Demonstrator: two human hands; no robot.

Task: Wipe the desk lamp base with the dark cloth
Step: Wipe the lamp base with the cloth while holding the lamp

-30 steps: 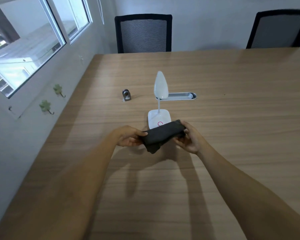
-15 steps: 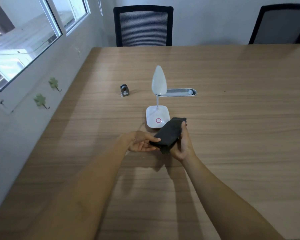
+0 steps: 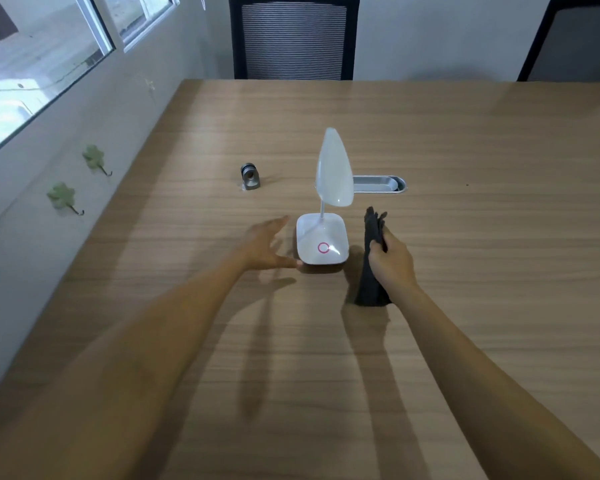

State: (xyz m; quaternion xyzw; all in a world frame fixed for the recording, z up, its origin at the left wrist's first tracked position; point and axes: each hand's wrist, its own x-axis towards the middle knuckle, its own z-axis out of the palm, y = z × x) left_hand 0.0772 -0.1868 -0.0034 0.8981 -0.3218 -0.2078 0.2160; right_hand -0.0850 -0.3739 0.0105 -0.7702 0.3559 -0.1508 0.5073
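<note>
A white desk lamp stands mid-table, its square base (image 3: 321, 243) marked with a pink ring and its oval head (image 3: 334, 168) tilted above on a thin neck. My left hand (image 3: 265, 245) is open just left of the base, fingers spread, thumb tip at the base's near-left corner. My right hand (image 3: 392, 259) is to the right of the base and grips the folded dark cloth (image 3: 371, 265), which hangs upright with its lower end near the wooden table (image 3: 465, 306).
A small metal cylinder object (image 3: 250, 174) sits left of the lamp. A silver cable slot (image 3: 378, 184) lies behind the lamp head. Two black mesh chairs (image 3: 293, 36) stand at the far edge. A wall with windows and leaf-shaped hooks (image 3: 63, 197) runs along the left.
My left hand let go of the cloth and moved to the left side of the lamp base. My right hand carried the cloth alone to the base's right side.
</note>
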